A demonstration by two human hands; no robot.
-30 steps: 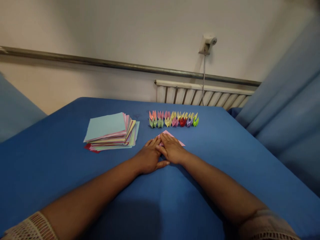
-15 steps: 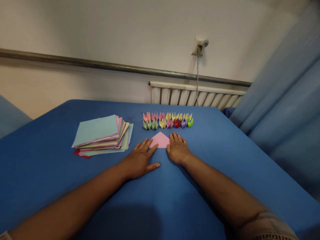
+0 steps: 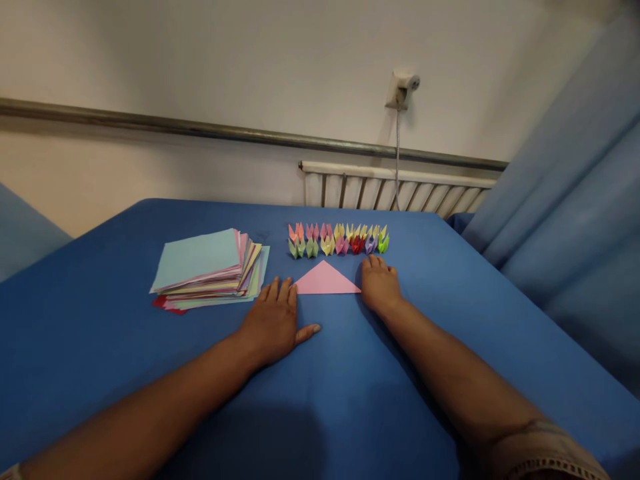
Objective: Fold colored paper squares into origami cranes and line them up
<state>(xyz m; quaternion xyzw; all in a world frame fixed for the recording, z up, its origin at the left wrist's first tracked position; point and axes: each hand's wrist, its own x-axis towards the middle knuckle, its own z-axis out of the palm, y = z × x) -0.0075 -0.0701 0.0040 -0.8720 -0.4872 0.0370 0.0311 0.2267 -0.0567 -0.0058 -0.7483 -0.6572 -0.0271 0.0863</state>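
A pink paper (image 3: 326,280), folded into a wide triangle, lies flat on the blue-covered table with its point facing the wall. My left hand (image 3: 274,323) rests palm down at the triangle's left corner, fingers stretched and thumb spread out to the right. At the opposite corner, my right hand (image 3: 381,285) lies palm down with its fingers forward; its thumb is mostly hidden. Neither hand grips the paper. Just beyond the triangle stand two rows of small folded paper cranes (image 3: 327,247) in several colours.
Left of the cranes sits a thick, uneven stack of coloured paper sheets (image 3: 200,261), light blue on top. Behind the blue table (image 3: 350,400) are a radiator (image 3: 360,175), a metal rail (image 3: 240,133) and a plugged-in cord (image 3: 397,147). A blue curtain (image 3: 565,200) hangs at the right.
My hands have moved apart along the triangle's bottom edge, left hand to the left and right hand to the right. More of the pink paper now shows between them.
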